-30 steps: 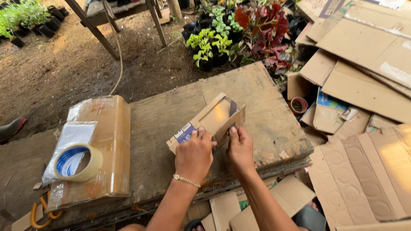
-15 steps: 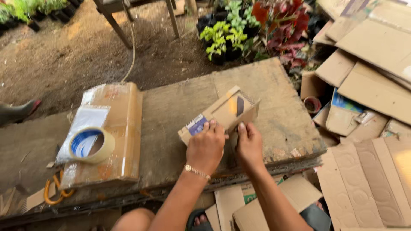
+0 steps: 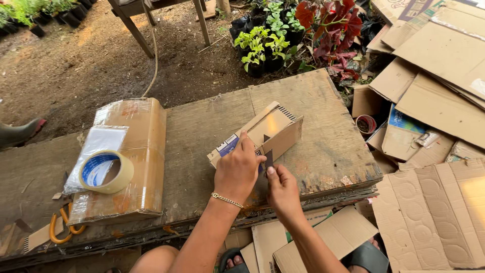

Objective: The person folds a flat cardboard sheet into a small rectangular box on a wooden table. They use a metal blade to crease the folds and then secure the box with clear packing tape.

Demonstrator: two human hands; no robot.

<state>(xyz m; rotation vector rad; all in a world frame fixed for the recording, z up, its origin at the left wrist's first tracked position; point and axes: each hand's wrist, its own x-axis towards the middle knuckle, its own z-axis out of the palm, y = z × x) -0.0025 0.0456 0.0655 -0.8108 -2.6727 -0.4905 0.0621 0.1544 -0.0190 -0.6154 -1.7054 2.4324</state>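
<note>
Two bare hands work over a weathered wooden worktop (image 3: 313,101), seen from above. At nine o'clock of the view, orange-handled scissors (image 3: 63,230) lie near the worktop's front edge. Just above them sits a taped brown parcel (image 3: 141,151), wrapped in clear film, with a clear plastic sleeve (image 3: 98,146) and a roll of clear tape (image 3: 106,172) resting on top of it. At the centre lies a small cardboard box (image 3: 273,129), partly folded, its flaps raised and a shiny panel facing up. The left hand (image 3: 237,172), with a thin gold bracelet (image 3: 227,200) at the wrist, presses down on the box's near end, fingers curled over the edge at the blue-printed corner. The right hand (image 3: 283,189), just at four o'clock of the left, pinches a small dark blade (image 3: 269,159) between thumb and forefinger, its tip against the box's side wall. Toward three o'clock, flattened cardboard sheets (image 3: 439,65) lie heaped on the ground. At twelve o'clock stand potted plants (image 3: 268,45) with green and red leaves.
</note>
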